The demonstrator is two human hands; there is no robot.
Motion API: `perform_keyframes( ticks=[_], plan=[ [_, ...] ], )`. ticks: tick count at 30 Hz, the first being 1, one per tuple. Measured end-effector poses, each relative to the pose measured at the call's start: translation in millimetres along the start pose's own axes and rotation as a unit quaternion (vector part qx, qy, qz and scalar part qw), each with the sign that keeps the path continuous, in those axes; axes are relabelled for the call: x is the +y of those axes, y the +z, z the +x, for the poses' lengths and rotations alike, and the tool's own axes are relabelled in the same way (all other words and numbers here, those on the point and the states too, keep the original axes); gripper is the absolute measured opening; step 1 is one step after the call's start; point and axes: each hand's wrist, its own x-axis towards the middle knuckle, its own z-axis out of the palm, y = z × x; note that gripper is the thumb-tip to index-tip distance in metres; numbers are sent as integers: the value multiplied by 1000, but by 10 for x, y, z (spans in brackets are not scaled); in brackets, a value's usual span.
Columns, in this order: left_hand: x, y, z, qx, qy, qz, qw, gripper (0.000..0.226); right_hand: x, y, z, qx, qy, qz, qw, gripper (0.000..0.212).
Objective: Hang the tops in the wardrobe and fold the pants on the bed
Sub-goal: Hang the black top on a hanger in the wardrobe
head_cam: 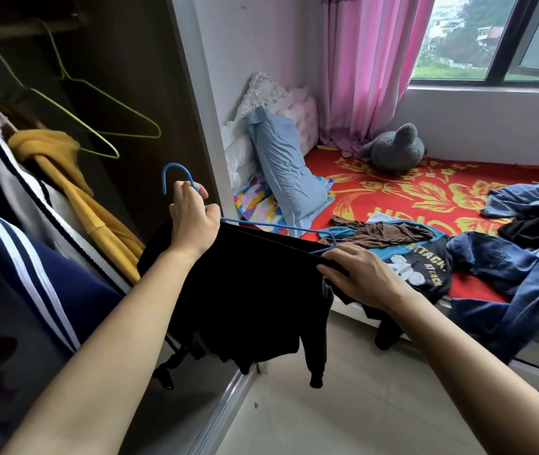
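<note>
While the black top hangs over the blue hanger in front of the open wardrobe, the head view shows the left hand curled tight round the hanger's neck just below the hook. The right hand pinches the top's shoulder edge at the hanger's far end, fingers laid over the cloth and thumb beneath. One sleeve dangles toward the floor. Inside the wardrobe hang two green hangers, a yellow garment and a navy jacket with white stripes. On the bed, with its red flowered cover, lie jeans, a dark printed shirt, a brown garment, a blue pillow and a grey plush toy.
</note>
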Motion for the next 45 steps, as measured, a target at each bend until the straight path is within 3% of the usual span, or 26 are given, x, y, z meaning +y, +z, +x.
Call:
perform_keyframes(
  ticks=[6,13,18,24,28,32,34,38,40,44,45],
  plan=[
    [-137,-70,51,-31,-12,-11,999,18,-58,-136,24,7,13,-22,1000,18],
    [-74,26,-176,-68,131,160,976,17,-97,-253,138,-1,24,-42,999,12],
    [202,101,-271,-99,155,121,975,18,-265,-204,508,-34,2,-24,999,14],
    [556,124,-320,-92,161,26,982,19,-360,12,723,-131,79,77,985,29],
    [621,97,-302,-95,137,19,986,19,-403,42,779,-130,93,139,977,29],
    [594,61,-285,-112,113,16,987,22,-428,11,784,-186,161,273,930,19],
    [605,28,-288,-137,109,14,984,32,-411,-4,786,-193,140,241,941,17],
    [437,-176,-225,-241,129,124,954,83,-106,-124,713,-197,149,124,961,18],
    [239,-270,-187,-291,88,116,946,70,68,-192,622,-208,190,118,952,18],
    [38,-270,-247,-318,12,-1,948,12,62,-136,632,-266,213,144,929,17],
    [40,-262,-285,-307,4,-35,951,16,-3,-110,658,-276,217,166,921,22]
  ],
)
